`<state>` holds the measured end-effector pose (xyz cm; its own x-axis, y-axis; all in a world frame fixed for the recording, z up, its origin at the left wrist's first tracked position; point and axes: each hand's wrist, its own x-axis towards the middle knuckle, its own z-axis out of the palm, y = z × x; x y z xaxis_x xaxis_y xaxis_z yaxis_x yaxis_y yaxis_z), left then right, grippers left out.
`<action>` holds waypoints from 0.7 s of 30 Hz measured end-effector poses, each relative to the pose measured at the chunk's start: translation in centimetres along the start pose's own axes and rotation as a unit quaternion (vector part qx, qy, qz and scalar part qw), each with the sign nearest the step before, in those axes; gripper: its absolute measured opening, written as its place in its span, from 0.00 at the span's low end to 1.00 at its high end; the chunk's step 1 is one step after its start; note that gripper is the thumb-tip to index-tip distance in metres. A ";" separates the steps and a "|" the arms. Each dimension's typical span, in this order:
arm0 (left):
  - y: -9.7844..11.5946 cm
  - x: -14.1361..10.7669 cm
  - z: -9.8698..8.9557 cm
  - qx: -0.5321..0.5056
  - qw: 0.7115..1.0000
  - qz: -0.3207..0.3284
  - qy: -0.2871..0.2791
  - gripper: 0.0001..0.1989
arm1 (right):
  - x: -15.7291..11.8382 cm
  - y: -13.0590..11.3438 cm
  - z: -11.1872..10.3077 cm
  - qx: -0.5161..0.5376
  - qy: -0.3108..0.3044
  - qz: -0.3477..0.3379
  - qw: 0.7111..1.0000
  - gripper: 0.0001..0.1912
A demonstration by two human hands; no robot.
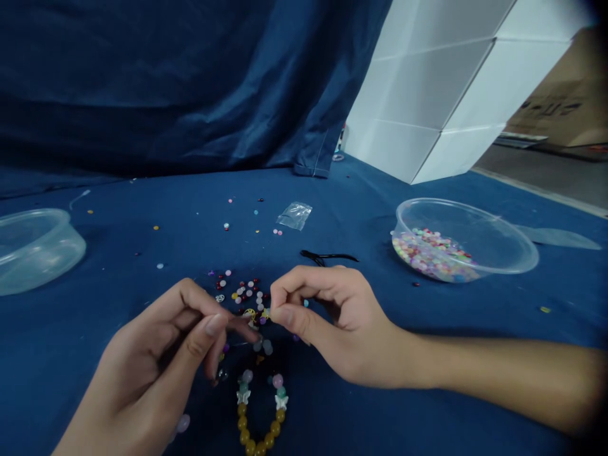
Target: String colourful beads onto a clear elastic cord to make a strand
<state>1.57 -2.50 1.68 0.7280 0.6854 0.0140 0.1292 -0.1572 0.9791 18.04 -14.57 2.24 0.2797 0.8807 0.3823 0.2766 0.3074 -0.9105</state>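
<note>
My left hand [166,354] is at the lower left, thumb against the index finger and another finger stretched toward the middle; a thin clear thread seems to run near its fingertips. My right hand [332,323] pinches something too small to make out, thumb against index finger, beside a small yellow charm. Below and between the hands hangs or lies a U-shaped beaded strand [244,437] with amber beads, white butterflies, green and pink beads. Loose small beads [249,291] in red, white and pink lie on the blue cloth just behind the fingertips.
A clear bowl [503,253] of colourful beads stands at the right, another clear bowl [42,253] at the left edge. A small plastic bag [295,216] and black cord [332,256] lie beyond the hands. White boxes [418,95] stand at the back right.
</note>
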 end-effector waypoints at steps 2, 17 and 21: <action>0.3 0.1 -0.3 0.071 0.997 0.007 -0.011 0.17 | 0.0 0.1 -0.1 -0.012 0.000 0.006 1.000 0.08; 0.2 -0.2 0.4 0.103 0.985 0.136 0.004 0.12 | -0.2 0.0 0.2 -0.101 -0.107 0.012 0.989 0.09; -0.3 0.6 -0.5 0.150 0.968 0.194 -0.061 0.13 | -0.3 -0.3 0.4 -0.113 -0.115 0.031 0.986 0.08</action>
<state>1.66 -1.70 1.51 0.8329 0.4465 0.3269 0.0055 -0.5974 0.8019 17.48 -14.79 2.28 0.0932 0.9619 0.2569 0.4709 0.1848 -0.8626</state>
